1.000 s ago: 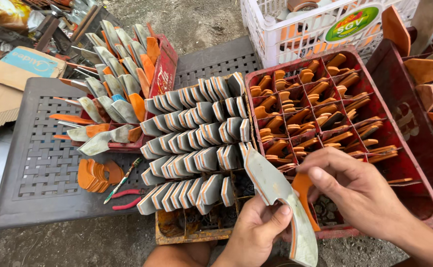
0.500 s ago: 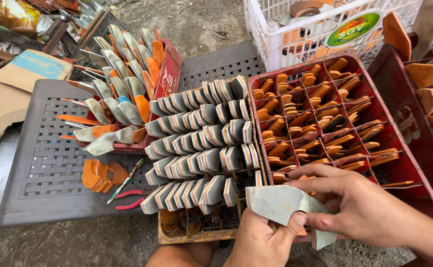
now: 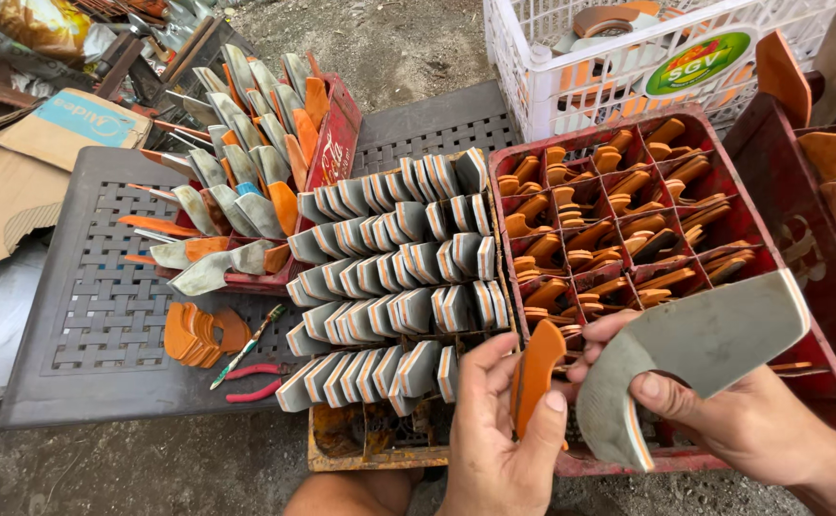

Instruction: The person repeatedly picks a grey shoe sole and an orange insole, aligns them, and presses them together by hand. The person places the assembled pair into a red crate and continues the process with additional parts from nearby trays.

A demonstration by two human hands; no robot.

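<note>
Orange wood made up the handle piece (image 3: 535, 377) that the left hand (image 3: 504, 435) pinched between thumb and fingers at the lower middle of the frame, just beside the curved grey metal blade (image 3: 695, 354) gripped in the right hand (image 3: 724, 411) at the lower right. Both hung over the near edge of the red divided crate (image 3: 752, 182), which was full of orange handles, while rows of grey blades (image 3: 399, 277) filled the crate at the centre. Red-handled pliers (image 3: 251, 377) and a small stack of orange pieces (image 3: 193, 334) lay on the dark perforated counter (image 3: 93, 296) at the lower left.
</note>
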